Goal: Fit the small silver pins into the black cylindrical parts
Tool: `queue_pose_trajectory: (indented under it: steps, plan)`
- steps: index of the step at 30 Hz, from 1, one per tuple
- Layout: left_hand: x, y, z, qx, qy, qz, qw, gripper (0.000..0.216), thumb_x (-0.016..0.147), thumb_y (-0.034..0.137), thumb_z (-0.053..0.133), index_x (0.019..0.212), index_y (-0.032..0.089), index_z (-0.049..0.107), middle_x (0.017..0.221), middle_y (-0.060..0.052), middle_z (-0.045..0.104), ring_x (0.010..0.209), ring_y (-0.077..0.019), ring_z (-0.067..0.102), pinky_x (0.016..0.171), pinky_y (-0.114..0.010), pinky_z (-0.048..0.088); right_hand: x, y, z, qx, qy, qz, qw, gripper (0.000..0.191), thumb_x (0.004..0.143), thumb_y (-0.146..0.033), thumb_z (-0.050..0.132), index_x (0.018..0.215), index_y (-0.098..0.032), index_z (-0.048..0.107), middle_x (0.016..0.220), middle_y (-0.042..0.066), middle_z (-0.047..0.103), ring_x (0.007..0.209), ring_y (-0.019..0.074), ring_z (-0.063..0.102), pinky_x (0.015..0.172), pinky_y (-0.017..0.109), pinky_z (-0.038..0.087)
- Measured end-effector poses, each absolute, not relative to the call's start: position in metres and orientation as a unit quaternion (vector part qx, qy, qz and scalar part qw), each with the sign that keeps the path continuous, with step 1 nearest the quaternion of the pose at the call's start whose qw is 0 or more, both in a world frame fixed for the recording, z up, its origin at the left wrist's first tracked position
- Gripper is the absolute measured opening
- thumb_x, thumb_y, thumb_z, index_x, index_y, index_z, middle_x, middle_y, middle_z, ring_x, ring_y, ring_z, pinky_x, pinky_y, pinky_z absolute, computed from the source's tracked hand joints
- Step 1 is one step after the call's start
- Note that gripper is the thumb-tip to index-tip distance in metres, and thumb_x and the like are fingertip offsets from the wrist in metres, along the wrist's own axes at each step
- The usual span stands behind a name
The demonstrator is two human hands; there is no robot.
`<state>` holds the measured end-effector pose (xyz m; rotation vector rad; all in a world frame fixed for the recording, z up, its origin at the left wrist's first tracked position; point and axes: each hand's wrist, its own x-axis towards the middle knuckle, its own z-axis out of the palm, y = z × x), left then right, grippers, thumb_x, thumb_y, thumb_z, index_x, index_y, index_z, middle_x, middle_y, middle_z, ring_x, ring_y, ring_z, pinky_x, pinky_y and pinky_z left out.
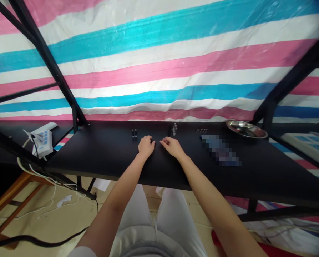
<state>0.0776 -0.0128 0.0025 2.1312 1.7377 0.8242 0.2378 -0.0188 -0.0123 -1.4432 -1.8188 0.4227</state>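
Both hands close in at mid-desk, with a small dark piece by the left thumb

The small dark piece sits at the thumb side of the left hand, around the middle of the desk between back and front edges. A round metal dish lies at the back right corner, its shiny inner surface facing up.

The left hand is curled, palm down; whether it grips the dark piece or merely touches it, I cannot tell. The right hand is narrowed, thumb and fingertips drawn nearly together — too small to tell if anything is between them. The dark piece lies in front of those fingertips, just beside the left hand.

Toward the back edge, two small dark cylinders stand left of the hands, a silvery cluster lies beyond the right hand, and a row of tiny pale pieces lies farther right. A flat pixelated item rests nearer the right side.
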Motion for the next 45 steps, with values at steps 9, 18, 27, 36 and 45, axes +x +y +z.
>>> queue_pose_trajectory:
  steps: [9,18,27,36,45]
  plan:
    - [0.080,-0.005,-0.006,0.758,0.575,0.261,0.164,0.015,0.074,0.029,0.062,0.085,0.018,0.061,0.098,-0.007,0.058,0.093,-0.0224,0.049,0.084,-0.035,0.041,0.236,-0.016,-0.016,-0.556,-0.718,0.177,0.380,0.020,0.078,-0.036,0.052,0.074,-0.019,0.062,0.064,0.002,0.062,0.059,0.0145,0.054,0.060,0.027,0.041]
    - [0.082,-0.014,0.001,0.814,0.519,0.239,0.103,0.008,0.080,0.023,0.054,0.078,0.019,0.060,0.094,-0.006,0.058,0.089,-0.0200,0.050,0.079,-0.033,0.041,0.235,-0.021,-0.008,-0.502,-0.732,0.218,0.405,0.025,0.076,-0.042,0.052,0.078,-0.019,0.062,0.064,0.002,0.061,0.056,0.0140,0.052,0.058,0.027,0.042]
    - [0.082,-0.017,0.005,0.805,0.532,0.249,0.086,0.014,0.083,0.026,0.051,0.089,0.019,0.062,0.100,-0.006,0.058,0.095,-0.0213,0.051,0.082,-0.035,0.039,0.240,-0.008,-0.003,-0.494,-0.767,0.157,0.377,0.021,0.076,-0.037,0.050,0.071,-0.019,0.060,0.062,0.002,0.058,0.055,0.0137,0.049,0.056,0.026,0.040]
    - [0.081,-0.016,0.005,0.790,0.532,0.282,0.113,0.016,0.082,0.022,0.048,0.078,0.018,0.063,0.088,-0.007,0.060,0.087,-0.0199,0.053,0.081,-0.034,0.042,0.275,0.018,-0.020,-0.589,-0.682,0.095,0.422,0.021,0.072,-0.037,0.052,0.061,-0.019,0.056,0.059,0.003,0.059,0.055,0.0155,0.051,0.057,0.028,0.039]
    - [0.082,-0.015,0.003,0.797,0.519,0.286,0.119,0.018,0.081,0.021,0.047,0.075,0.017,0.063,0.081,-0.006,0.059,0.079,-0.0184,0.053,0.076,-0.031,0.043,0.279,0.020,-0.028,-0.616,-0.663,0.081,0.417,0.020,0.072,-0.037,0.052,0.063,-0.019,0.057,0.059,0.003,0.058,0.054,0.0154,0.049,0.056,0.028,0.037]
